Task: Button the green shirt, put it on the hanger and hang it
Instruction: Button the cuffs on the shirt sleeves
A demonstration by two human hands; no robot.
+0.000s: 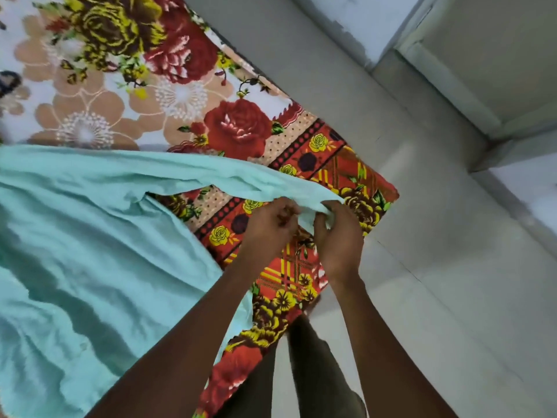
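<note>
The pale green shirt (90, 242) lies spread across the left of a flowered bedspread, with one long sleeve (211, 173) stretched out to the right. Near the bed's corner, my left hand (268, 227) and my right hand (339, 236) both pinch the cuff end of that sleeve between their fingers. The hands are close together, almost touching, with the cloth bunched between them. Any button on the cuff is hidden by my fingers. No hanger is in view.
The bed with its red, yellow and beige floral cover (235, 128) fills the upper left and ends in a corner by my hands. Grey tiled floor (437, 282) lies to the right. A pale wall base or door frame (452, 70) runs at top right. My legs stand below.
</note>
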